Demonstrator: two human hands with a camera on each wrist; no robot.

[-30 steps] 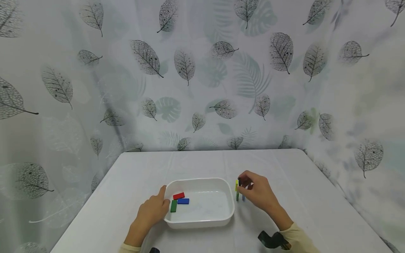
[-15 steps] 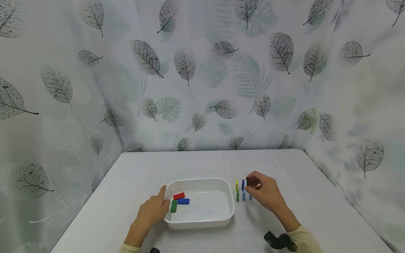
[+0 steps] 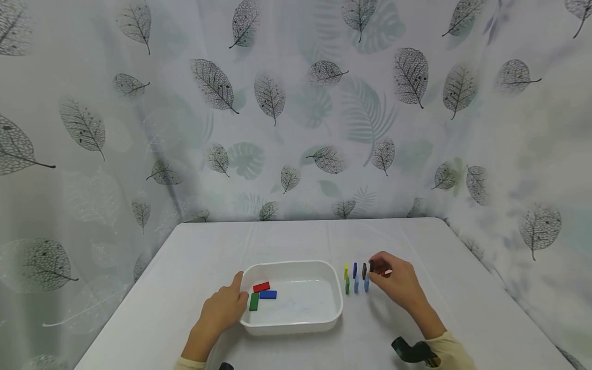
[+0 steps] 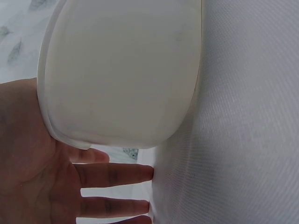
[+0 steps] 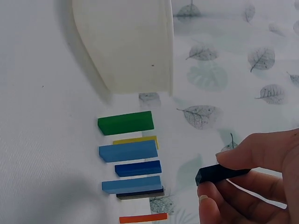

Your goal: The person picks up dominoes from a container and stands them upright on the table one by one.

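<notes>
My right hand point(image 3: 392, 277) pinches a dark domino block point(image 5: 219, 172) between thumb and fingers. It hovers by the right end of two rows of upright domino blocks. Green point(image 3: 347, 285) and light blue blocks point(image 3: 356, 284) stand in the nearer row. Behind them are a yellow point(image 3: 346, 271), a dark blue point(image 3: 355, 270) and a dark brown block point(image 3: 364, 271). The right wrist view also shows an orange block point(image 5: 143, 218) at the row's end. My left hand point(image 3: 222, 307) rests against the left rim of a white tray point(image 3: 296, 327), its fingers straight in the left wrist view.
Inside the tray lie a red block point(image 3: 261, 287), a blue block point(image 3: 267, 294) and a green block point(image 3: 254, 301). A white-covered table point(image 3: 277, 241) carries everything. Leaf-patterned curtains point(image 3: 296, 113) rise behind it and at both sides.
My right hand has shifted right along the blocks with the dark block in its fingers, uncovering more of the standing ones. The left hand and tray have stayed still.
</notes>
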